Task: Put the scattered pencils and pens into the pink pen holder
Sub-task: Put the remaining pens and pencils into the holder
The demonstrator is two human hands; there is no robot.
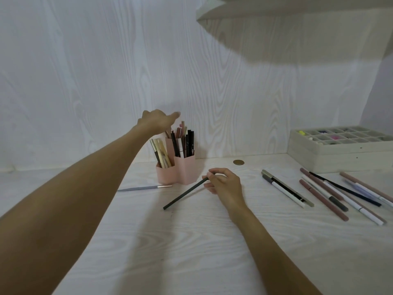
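The pink pen holder (182, 170) stands at the back of the desk with several pens and pencils upright in its compartments. My left hand (156, 121) hovers just above the pen tops, one finger stretched to the right; nothing shows in its grasp. My right hand (223, 184) pinches the upper end of a dark pencil (182, 195), whose lower tip rests on the desk in front of the holder. A grey pen (144, 188) lies flat left of the holder. Several scattered pens and pencils (331, 194) lie on the right side of the desk.
A pale compartment box (331, 158) with small items sits at the back right against the wall. A round brass cable cap (238, 162) is set into the desk behind my right hand. A shelf (276, 11) overhangs at the top right.
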